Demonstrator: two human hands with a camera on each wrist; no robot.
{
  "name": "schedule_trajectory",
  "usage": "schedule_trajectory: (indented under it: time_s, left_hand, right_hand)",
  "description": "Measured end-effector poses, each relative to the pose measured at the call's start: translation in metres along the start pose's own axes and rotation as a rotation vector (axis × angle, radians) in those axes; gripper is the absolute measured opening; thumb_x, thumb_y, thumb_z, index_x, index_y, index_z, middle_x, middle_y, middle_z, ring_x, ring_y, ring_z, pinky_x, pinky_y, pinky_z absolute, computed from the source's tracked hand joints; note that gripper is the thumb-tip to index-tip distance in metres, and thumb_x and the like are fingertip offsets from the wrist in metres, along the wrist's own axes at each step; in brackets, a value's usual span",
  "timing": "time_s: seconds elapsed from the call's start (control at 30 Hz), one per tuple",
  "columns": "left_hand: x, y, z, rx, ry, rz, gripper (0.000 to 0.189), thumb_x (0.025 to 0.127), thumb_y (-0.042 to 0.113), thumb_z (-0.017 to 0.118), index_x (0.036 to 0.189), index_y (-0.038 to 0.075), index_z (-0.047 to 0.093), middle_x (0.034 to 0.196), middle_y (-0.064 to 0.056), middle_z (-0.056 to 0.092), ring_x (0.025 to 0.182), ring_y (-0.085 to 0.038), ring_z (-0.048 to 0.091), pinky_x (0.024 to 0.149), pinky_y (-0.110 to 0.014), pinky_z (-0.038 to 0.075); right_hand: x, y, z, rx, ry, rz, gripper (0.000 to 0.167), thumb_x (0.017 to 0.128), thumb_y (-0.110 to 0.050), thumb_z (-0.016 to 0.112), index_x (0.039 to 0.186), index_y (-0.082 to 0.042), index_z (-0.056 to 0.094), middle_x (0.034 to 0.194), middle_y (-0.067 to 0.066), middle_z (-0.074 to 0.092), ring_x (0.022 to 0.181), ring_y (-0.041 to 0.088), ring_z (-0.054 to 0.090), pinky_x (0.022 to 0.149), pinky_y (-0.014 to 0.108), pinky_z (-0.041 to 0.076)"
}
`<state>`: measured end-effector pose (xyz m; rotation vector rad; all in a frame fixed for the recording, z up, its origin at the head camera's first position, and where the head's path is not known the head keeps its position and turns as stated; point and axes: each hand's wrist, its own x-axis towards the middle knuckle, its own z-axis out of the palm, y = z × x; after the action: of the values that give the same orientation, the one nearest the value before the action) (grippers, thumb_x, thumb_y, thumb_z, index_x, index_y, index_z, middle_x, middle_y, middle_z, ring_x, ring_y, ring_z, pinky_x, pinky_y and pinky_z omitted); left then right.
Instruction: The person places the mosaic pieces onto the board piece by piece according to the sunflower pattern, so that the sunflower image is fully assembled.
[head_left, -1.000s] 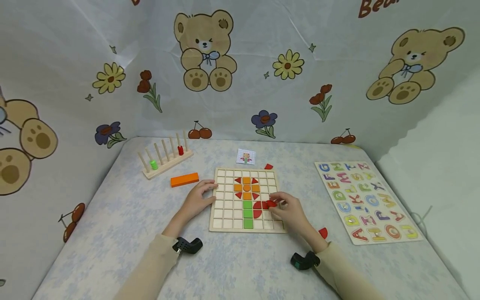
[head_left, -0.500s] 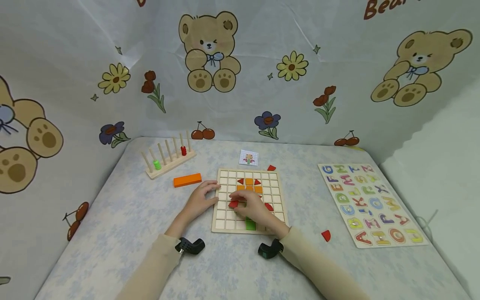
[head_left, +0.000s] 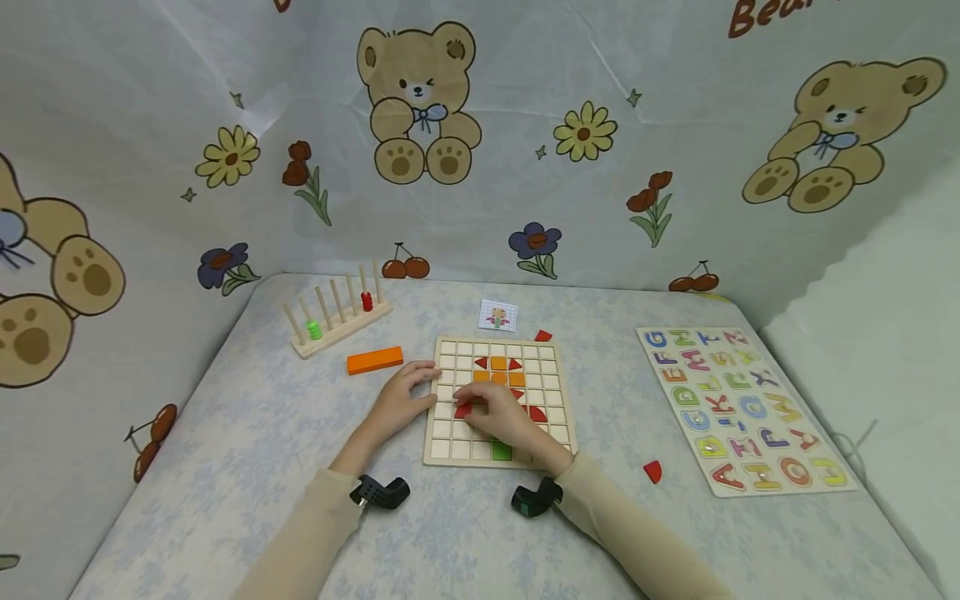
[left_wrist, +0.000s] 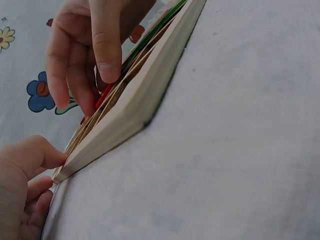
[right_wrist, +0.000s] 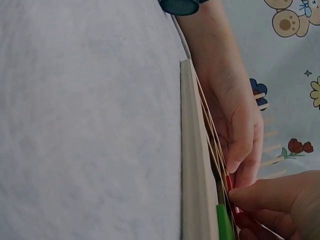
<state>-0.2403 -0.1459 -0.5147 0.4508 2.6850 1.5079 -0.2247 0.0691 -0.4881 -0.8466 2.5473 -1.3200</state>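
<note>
A square wooden grid board (head_left: 442, 454) lies in the middle of the table in the head view. My left hand (head_left: 400, 397) grips its left edge, thumb on the rim (left_wrist: 64, 165). Across the board's middle reaches my right hand (head_left: 501, 414), pinching a red quarter-circle piece (head_left: 461, 412) down at a cell left of centre. Orange squares (head_left: 498, 363) and small red triangles (head_left: 514, 364) sit in the upper cells. A green square (head_left: 502, 451) shows near the front edge, and another red piece (head_left: 537, 413) lies right of the hand. The right hand hides several middle cells.
Behind the board lie a small pattern card (head_left: 497, 316) and a red piece (head_left: 543, 336). Another red quarter-circle (head_left: 652, 472) is at the right. An orange bar (head_left: 374, 360) and a peg stand (head_left: 341, 332) occupy the left, an alphabet board (head_left: 701, 479) the far right.
My right hand has carried the red quarter-circle from the board's right side to the left of centre, then lowered it to a cell. The left hand keeps its hold on the edge.
</note>
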Motion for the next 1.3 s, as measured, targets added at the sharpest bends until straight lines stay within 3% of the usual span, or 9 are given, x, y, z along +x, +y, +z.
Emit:
schedule_trajectory:
  time_s: [0.17,0.27,0.47,0.6,0.7,0.83,1.0,1.17,1.3]
  left_hand:
    - [0.0,0.0,0.0,0.004,0.004,0.008,0.038,0.087,0.014,0.067,0.124,0.008,0.063,0.139,-0.008,0.051,0.13,-0.028,0.047,0.106,-0.047,0.041]
    - [0.0,0.0,0.0,0.004,0.003,0.002,0.037,0.087,0.014,0.066,0.124,0.008,0.063,0.139,-0.007,0.051,0.131,-0.028,0.046,0.107,-0.047,0.04]
    - [0.0,0.002,0.001,-0.01,-0.009,-0.012,0.038,0.088,0.014,0.065,0.126,0.008,0.062,0.14,-0.007,0.05,0.133,-0.028,0.045,0.108,-0.047,0.039]
    - [0.0,0.003,0.001,-0.017,-0.015,-0.021,0.039,0.088,0.014,0.065,0.127,0.008,0.061,0.141,-0.007,0.049,0.133,-0.027,0.044,0.108,-0.047,0.039]
    - [0.0,0.003,0.0,-0.017,-0.017,-0.021,0.039,0.089,0.014,0.065,0.127,0.008,0.061,0.141,-0.007,0.049,0.133,-0.027,0.044,0.108,-0.047,0.039]
    - [-0.001,0.0,-0.001,-0.009,-0.014,-0.021,0.039,0.089,0.015,0.065,0.127,0.009,0.061,0.141,-0.007,0.049,0.132,-0.027,0.045,0.108,-0.047,0.04]
    - [0.0,-0.001,-0.002,-0.003,-0.002,-0.011,0.039,0.088,0.014,0.066,0.127,0.009,0.061,0.141,-0.007,0.049,0.131,-0.027,0.046,0.107,-0.047,0.04]
    - [-0.001,-0.002,-0.001,-0.015,-0.006,-0.016,0.04,0.088,0.014,0.066,0.127,0.01,0.061,0.141,-0.006,0.049,0.131,-0.027,0.047,0.107,-0.047,0.04]
    - [0.0,-0.002,0.001,-0.02,-0.009,-0.019,0.04,0.088,0.015,0.067,0.127,0.01,0.061,0.142,-0.006,0.048,0.131,-0.027,0.046,0.107,-0.047,0.04]
  right_hand:
    - [0.0,0.001,0.002,-0.034,0.006,0.013,0.028,0.083,0.0,0.068,0.111,-0.003,0.068,0.105,0.008,0.069,0.107,0.022,0.061,0.096,0.036,0.05]
    - [-0.004,-0.001,-0.001,0.012,0.013,0.034,0.028,0.086,-0.001,0.065,0.114,-0.003,0.067,0.109,0.01,0.068,0.108,0.024,0.062,0.096,0.039,0.05]
    - [-0.026,0.002,-0.025,0.016,0.082,0.065,0.026,0.09,-0.003,0.061,0.115,-0.002,0.066,0.113,0.013,0.068,0.104,0.027,0.064,0.089,0.038,0.053]
    - [-0.051,0.012,-0.046,-0.024,0.158,0.087,0.024,0.088,-0.002,0.063,0.112,-0.002,0.067,0.108,0.012,0.069,0.096,0.026,0.063,0.081,0.03,0.053]
    - [-0.076,0.022,-0.062,-0.051,0.222,0.109,0.023,0.086,-0.001,0.065,0.11,-0.001,0.067,0.104,0.013,0.07,0.093,0.027,0.062,0.08,0.033,0.052]
    - [-0.113,0.036,-0.081,-0.143,0.335,0.145,0.025,0.083,0.001,0.068,0.108,-0.001,0.067,0.102,0.012,0.07,0.093,0.026,0.062,0.079,0.034,0.053]
    - [-0.158,0.044,-0.103,-0.27,0.467,0.193,0.03,0.077,0.003,0.072,0.107,0.0,0.067,0.102,0.011,0.07,0.092,0.022,0.061,0.077,0.023,0.051]
    - [-0.19,0.044,-0.117,-0.362,0.507,0.348,0.036,0.074,-0.005,0.078,0.108,0.0,0.067,0.104,0.013,0.068,0.087,0.022,0.059,0.072,0.02,0.05]
    - [-0.203,0.051,-0.116,-0.343,0.48,0.474,0.042,0.073,-0.013,0.082,0.111,-0.002,0.067,0.103,0.013,0.068,0.079,0.008,0.057,0.068,0.018,0.049]
